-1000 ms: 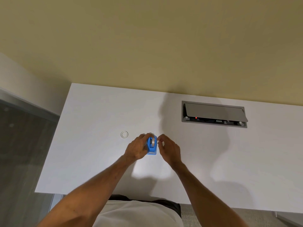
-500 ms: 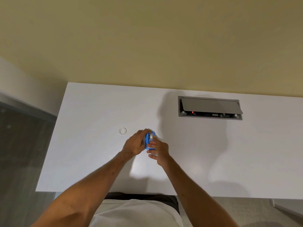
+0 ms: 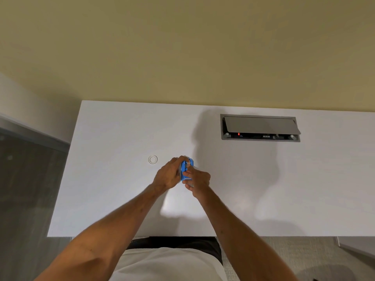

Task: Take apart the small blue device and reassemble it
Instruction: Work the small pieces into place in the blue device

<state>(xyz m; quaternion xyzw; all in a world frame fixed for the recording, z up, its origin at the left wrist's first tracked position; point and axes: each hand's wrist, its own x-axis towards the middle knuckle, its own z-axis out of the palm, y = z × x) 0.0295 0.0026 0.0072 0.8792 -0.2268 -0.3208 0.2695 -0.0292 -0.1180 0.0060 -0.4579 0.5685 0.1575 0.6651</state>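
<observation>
The small blue device (image 3: pixel 186 166) is held between both hands above the white table (image 3: pixel 113 189), near its middle. My left hand (image 3: pixel 169 173) wraps its left side. My right hand (image 3: pixel 197 180) pinches its right and lower side with thumb and fingers. Only the device's top and a blue strip between the hands show; the rest is hidden by fingers. A small clear ring (image 3: pixel 152 159) lies flat on the table to the left of my left hand.
A grey cable box (image 3: pixel 260 127) with its lid tilted up is set into the table at the back right. The table's left edge drops to a dark floor (image 3: pixel 24 189). A beige wall (image 3: pixel 182 47) stands behind the table.
My right hand closed in from the right and took hold of the device. The device was turned so its side faces up. The left hand kept its grip.
</observation>
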